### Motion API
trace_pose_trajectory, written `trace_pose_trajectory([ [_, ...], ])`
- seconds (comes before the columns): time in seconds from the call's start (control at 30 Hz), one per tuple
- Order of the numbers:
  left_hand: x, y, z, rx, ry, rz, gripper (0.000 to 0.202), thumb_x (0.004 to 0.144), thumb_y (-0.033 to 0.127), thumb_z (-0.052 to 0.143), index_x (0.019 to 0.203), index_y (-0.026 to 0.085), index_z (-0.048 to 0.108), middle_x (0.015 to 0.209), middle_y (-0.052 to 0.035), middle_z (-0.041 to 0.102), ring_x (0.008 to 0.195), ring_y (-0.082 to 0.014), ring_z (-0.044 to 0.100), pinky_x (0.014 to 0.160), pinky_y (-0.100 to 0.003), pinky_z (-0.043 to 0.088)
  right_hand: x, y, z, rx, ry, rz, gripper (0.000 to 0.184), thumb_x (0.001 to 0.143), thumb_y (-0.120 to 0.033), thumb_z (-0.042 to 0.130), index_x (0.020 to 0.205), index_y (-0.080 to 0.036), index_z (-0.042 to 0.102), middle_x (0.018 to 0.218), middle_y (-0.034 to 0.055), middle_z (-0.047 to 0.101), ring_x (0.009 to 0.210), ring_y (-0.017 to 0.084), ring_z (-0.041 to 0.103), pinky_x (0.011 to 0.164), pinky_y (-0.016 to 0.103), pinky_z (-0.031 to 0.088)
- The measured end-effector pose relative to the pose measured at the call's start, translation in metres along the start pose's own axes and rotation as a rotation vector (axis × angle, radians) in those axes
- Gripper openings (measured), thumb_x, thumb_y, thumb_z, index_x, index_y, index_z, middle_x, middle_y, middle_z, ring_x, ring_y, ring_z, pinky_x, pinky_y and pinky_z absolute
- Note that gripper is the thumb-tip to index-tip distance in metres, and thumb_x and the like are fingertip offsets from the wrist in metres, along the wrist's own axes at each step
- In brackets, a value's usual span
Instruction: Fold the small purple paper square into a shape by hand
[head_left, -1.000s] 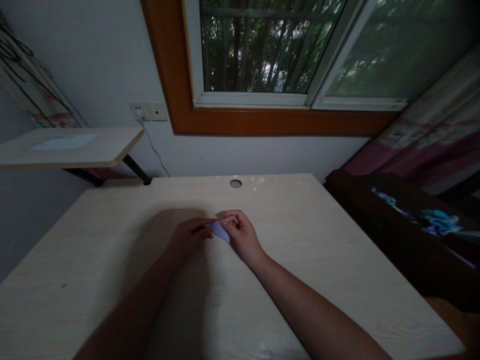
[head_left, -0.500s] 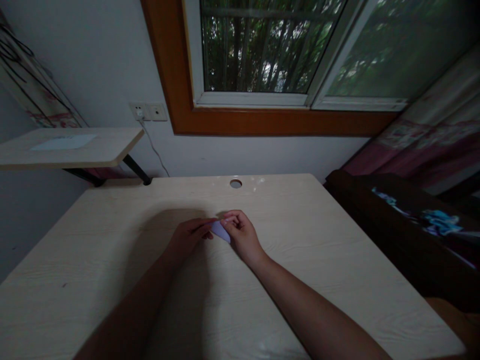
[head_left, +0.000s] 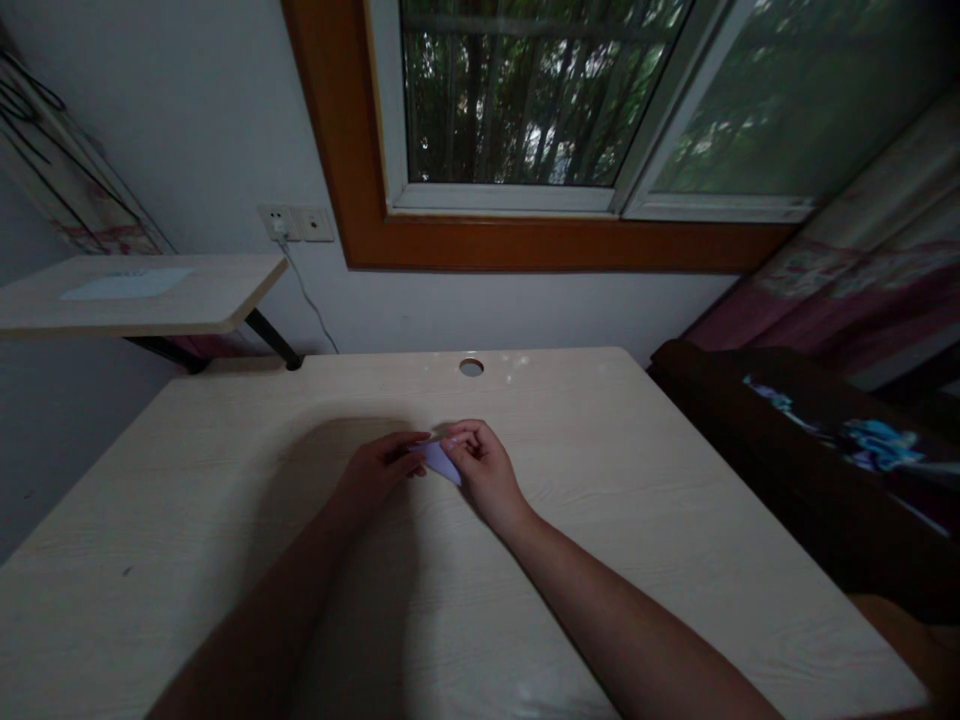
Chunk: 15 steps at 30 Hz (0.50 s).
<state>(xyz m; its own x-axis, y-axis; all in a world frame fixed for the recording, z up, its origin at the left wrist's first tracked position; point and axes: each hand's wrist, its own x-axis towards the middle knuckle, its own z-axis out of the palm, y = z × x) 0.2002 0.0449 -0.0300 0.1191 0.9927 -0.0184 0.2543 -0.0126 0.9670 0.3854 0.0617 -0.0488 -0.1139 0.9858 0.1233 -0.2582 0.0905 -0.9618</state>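
A small pale purple piece of folded paper (head_left: 437, 461) lies between my two hands near the middle of the light wooden desk (head_left: 225, 520). My left hand (head_left: 377, 470) pinches its left edge with curled fingers. My right hand (head_left: 484, 468) pinches its right side, fingertips pressed together on the top edge. Most of the paper is hidden by my fingers.
A round cable hole (head_left: 471, 367) sits at the desk's far edge. A small side table (head_left: 150, 295) stands at the left under a wall socket (head_left: 296, 223). A dark wooden bed frame (head_left: 795, 470) runs along the desk's right side, below a window (head_left: 540, 100).
My left fingers have shifted slightly along the paper's edge. Both hands stay in the same spot.
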Motion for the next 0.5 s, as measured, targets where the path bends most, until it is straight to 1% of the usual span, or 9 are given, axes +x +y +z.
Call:
trace_pose_trajectory([
  [0.23, 0.0001, -0.0051, 0.0005, 0.039, 0.003, -0.035, 0.035, 0.078, 0.044, 0.070, 0.098, 0.016, 0.073, 0.072, -0.0040, 0.073, 0.067, -0.0164, 0.066, 0.066, -0.025, 0.049, -0.0002, 0.0019, -0.0012, -0.005, -0.011, -0.015, 0.022, 0.079, -0.034, 0.074, 0.095, -0.024, 0.063, 0.077, -0.0014, 0.063, 0.068, 0.014, 0.056, 0.063, 0.027, 0.041],
  [0.5, -0.0010, -0.0022, 0.0008, 0.038, -0.007, -0.053, 0.032, 0.079, 0.047, 0.068, 0.085, 0.016, 0.073, 0.070, -0.0035, 0.072, 0.064, -0.0155, 0.064, 0.063, -0.024, 0.048, -0.0014, -0.0017, 0.0000, -0.027, -0.015, -0.001, 0.024, 0.079, -0.035, 0.073, 0.096, -0.023, 0.062, 0.077, -0.0012, 0.062, 0.067, 0.014, 0.055, 0.063, 0.027, 0.041],
])
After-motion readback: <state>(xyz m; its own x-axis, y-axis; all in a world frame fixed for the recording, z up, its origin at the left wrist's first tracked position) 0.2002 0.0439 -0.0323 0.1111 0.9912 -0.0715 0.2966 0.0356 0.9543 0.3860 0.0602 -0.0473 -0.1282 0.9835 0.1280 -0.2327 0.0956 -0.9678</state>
